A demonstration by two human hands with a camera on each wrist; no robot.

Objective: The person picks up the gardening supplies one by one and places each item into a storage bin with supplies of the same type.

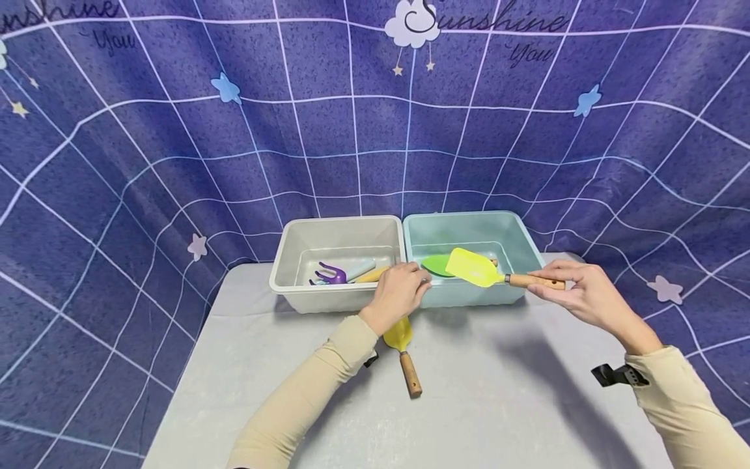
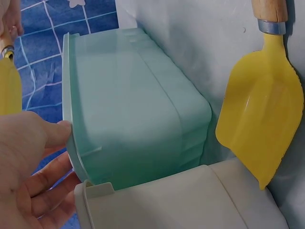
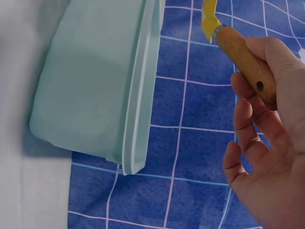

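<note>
My right hand (image 1: 577, 290) pinches the wooden handle (image 3: 243, 57) of a yellow garden trowel (image 1: 473, 268) between thumb and fingers. Its blade hangs over the front of the teal bin (image 1: 527, 244), pointing left. My left hand (image 1: 398, 293) holds the teal bin's front rim near its left corner; in the left wrist view the thumb lies outside the rim and the fingers behind it. Inside that bin lies a green blade (image 1: 437, 265). A second yellow trowel (image 2: 264, 95) rests on the table, partly hidden by the left hand in the head view.
Left of the teal bin, nearly touching it, stands a beige bin (image 1: 334, 301) holding a purple hand rake (image 1: 334, 276), a pale blue piece (image 1: 360, 268) and an orange-yellow piece (image 1: 372, 275). A blue patterned cloth (image 1: 375, 130) hangs behind the white table (image 1: 480, 397).
</note>
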